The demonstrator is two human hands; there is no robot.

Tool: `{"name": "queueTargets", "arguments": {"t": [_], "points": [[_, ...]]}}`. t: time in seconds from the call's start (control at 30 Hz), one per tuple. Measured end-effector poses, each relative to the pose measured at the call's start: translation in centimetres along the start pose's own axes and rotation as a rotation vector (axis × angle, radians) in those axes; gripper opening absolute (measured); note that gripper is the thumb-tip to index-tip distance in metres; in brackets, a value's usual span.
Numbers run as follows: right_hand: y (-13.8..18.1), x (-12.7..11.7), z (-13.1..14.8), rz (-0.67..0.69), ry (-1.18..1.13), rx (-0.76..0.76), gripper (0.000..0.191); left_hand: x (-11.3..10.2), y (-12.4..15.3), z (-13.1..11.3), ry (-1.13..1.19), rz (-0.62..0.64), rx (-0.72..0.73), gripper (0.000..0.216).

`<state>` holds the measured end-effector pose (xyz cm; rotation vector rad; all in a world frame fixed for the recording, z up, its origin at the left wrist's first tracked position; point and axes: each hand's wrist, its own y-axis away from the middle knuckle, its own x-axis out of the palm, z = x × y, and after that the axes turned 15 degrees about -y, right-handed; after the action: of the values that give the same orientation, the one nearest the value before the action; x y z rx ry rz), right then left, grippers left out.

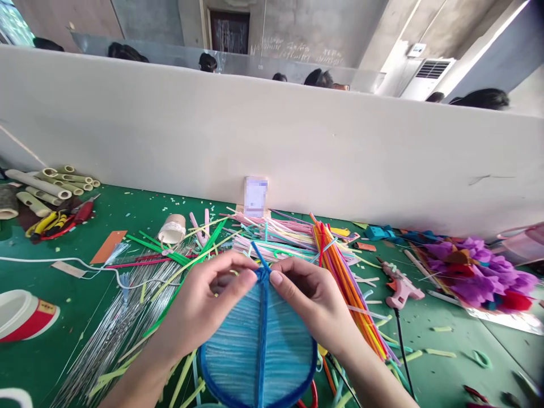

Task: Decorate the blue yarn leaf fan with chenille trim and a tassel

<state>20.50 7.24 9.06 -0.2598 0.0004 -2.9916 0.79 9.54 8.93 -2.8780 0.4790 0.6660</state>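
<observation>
A round blue fan-like piece [246, 351], wound with pale blue thread and edged with dark blue pipe cleaner, lies low in the middle of the head view. A dark blue pipe cleaner stem [262, 328] runs down its centre and sticks out at the top. My left hand [204, 309] pinches the top edge of the piece beside the stem. My right hand [308, 300] pinches the same spot from the other side, its thumb against the twisted stem.
Coloured pipe cleaners and strips [297, 238] are heaped behind the hands, silver wires [123, 317] to the left. A pink glue gun [397, 286] and purple flowers [480, 272] lie right. Bamboo tubes [51, 184], pliers [55, 224], a white-red bowl [23, 314] sit left. A white partition [297, 141] stands behind.
</observation>
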Motion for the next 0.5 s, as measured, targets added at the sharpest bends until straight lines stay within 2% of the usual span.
{"name": "queueTargets", "arguments": {"t": [0.07, 0.13, 0.2, 0.27, 0.37, 0.5], "points": [[-0.3, -0.2, 0.0, 0.026, -0.022, 0.023, 0.035, -0.5, -0.3, 0.3, -0.017, -0.145, 0.093, 0.031], [-0.5, -0.2, -0.1, 0.051, -0.041, 0.025, 0.036, -1.2, -0.8, 0.6, -0.148, -0.204, 0.264, 0.032], [-0.4, -0.2, -0.2, 0.072, -0.050, 0.006, 0.035, -1.7, -1.4, 0.6, -0.292, -0.128, 0.436, 0.026], [0.1, -0.1, -0.1, 0.089, -0.019, -0.010, 0.030, -2.0, -1.8, 0.4, -0.323, -0.058, 0.537, 0.018], [1.3, 0.2, 0.9, 0.092, 0.145, -0.078, 0.020, -2.1, -1.7, -0.1, -0.282, -0.068, 0.591, 0.008], [2.9, 0.8, 3.7, 0.083, 0.424, -0.350, 0.007, -2.7, -0.8, -1.7, -0.317, -0.096, 0.636, 0.006]]}}
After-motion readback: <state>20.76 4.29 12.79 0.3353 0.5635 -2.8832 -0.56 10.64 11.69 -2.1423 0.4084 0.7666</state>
